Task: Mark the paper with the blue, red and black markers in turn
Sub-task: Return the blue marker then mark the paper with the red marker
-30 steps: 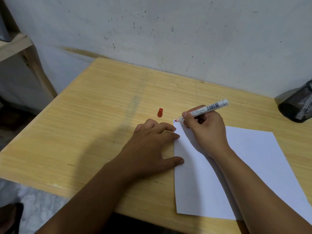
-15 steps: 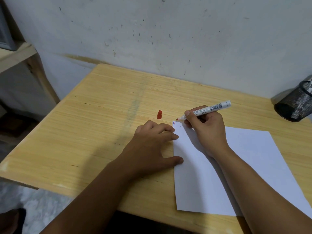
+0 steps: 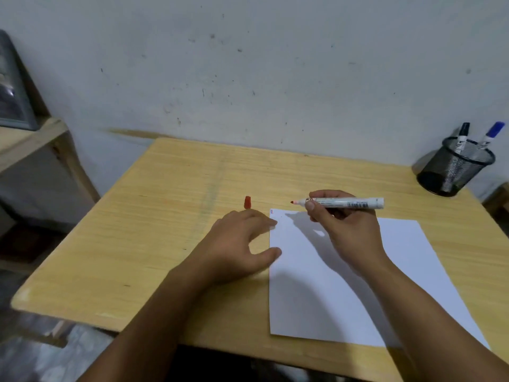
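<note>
A white sheet of paper [image 3: 344, 285] lies on the wooden desk [image 3: 165, 230]. Small blue and red marks [image 3: 272, 211] sit at its far left corner. My right hand [image 3: 347, 230] grips the uncapped red marker [image 3: 344, 202], held level above the paper with its tip pointing left. My left hand [image 3: 239, 241] rests on the desk by the paper's left edge, fingers apart, thumb touching the sheet. The red cap [image 3: 247, 202] stands on the desk just beyond my left fingers. The black marker [image 3: 463, 136] and blue marker [image 3: 491, 135] stand in a mesh cup [image 3: 454, 169].
The mesh cup stands at the desk's far right corner against the wall [image 3: 248, 64]. A wooden shelf [image 3: 30, 139] with a grey object [image 3: 13, 86] is at the left. The desk's left edge drops to the floor.
My right hand has lifted the red marker off the paper's corner and turned it level. A red mark now shows beside the blue one. The view has tilted up, showing the cup's markers.
</note>
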